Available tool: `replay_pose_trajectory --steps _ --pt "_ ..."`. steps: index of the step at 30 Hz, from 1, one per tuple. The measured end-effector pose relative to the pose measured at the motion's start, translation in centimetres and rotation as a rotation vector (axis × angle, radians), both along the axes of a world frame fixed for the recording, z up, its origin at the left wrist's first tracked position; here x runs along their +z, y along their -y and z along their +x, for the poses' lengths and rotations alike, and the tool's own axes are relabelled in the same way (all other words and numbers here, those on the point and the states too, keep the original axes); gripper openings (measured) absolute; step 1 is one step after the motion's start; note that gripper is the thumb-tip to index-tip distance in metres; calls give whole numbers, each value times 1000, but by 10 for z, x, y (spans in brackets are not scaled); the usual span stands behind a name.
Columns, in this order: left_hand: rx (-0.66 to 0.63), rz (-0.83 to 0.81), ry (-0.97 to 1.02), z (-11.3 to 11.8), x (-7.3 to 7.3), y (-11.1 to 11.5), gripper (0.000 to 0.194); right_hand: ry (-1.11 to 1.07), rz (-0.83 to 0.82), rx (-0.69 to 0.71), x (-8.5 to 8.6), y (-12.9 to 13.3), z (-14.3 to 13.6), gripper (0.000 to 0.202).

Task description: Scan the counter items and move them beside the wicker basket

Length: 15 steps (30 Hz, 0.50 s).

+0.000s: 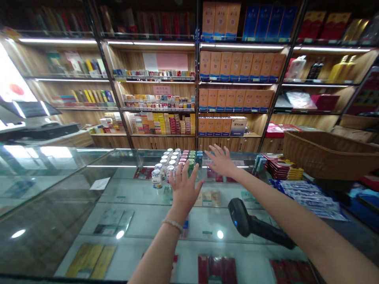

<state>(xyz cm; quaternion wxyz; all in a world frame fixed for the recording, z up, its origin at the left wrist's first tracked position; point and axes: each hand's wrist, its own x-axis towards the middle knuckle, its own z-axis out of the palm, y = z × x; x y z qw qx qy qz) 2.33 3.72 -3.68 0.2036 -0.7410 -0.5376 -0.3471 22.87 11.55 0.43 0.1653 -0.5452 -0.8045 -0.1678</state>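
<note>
My left hand (184,188) is over the glass counter with its fingers spread and nothing in it; a beaded bracelet circles the wrist. Just beyond its fingertips stand rows of small jars with white lids (156,178), beside pink ones and green ones (192,154). My right hand (220,161) reaches further out, fingers apart and holding nothing, close to the blue-green containers (199,158) at the right end of the rows. A black handheld scanner (244,219) lies on the glass below my right forearm.
The glass counter (136,221) shows packs inside. On its right are a wicker basket (328,154), red and yellow packs (278,167) and blue-white packets (310,197). A paper slip (100,184) lies left. Stocked shelves (162,137) stand behind; a dark screen (32,109) is far left.
</note>
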Motion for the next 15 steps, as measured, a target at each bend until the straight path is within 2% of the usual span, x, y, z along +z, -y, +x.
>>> replay_pose_trajectory --steps 6,15 --pt "24 9 10 1 -1 -1 54 35 -60 22 -7 -36 -27 58" --pt "45 15 4 0 -7 -3 57 64 -40 29 -13 -44 -40 55"
